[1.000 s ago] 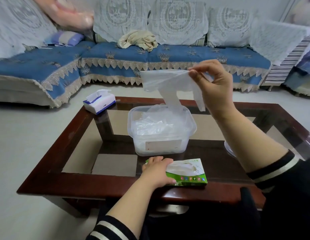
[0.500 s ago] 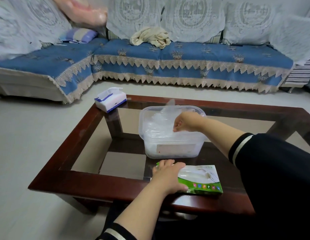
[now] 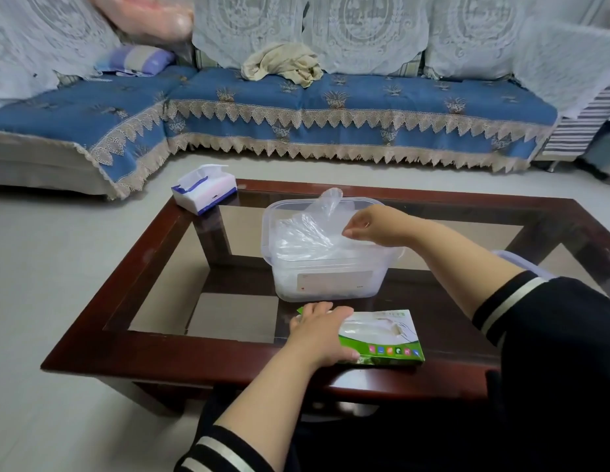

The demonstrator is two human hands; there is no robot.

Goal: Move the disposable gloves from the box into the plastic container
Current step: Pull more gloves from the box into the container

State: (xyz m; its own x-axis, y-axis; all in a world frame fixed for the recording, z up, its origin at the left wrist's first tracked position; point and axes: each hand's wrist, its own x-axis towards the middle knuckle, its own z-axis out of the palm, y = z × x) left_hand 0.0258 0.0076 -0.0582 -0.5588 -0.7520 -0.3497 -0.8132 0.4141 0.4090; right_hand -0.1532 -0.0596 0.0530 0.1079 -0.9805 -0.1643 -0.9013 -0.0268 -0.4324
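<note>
**Gloves piling up in the tub**

While the tissue box sits out on the far-left corner of the glass-topped coffee table, the action is nearer the middle. Left hand lies flat on the left end of the green glove box, fingers spread over the top and thumb at the near edge, pinning it at the table's front rim. Just behind the box stands the clear plastic container, lid off, with a crumpled heap of disposable gloves inside and one glove's tip poking above the back rim. Over on the right, the right hand hovers over the container's right side, fingertips bunched at the edge of the topmost glove; whether they actually pinch the film, I can't tell. Behind it all runs the blue sofa, a beige cloth heaped on its seat.
</note>
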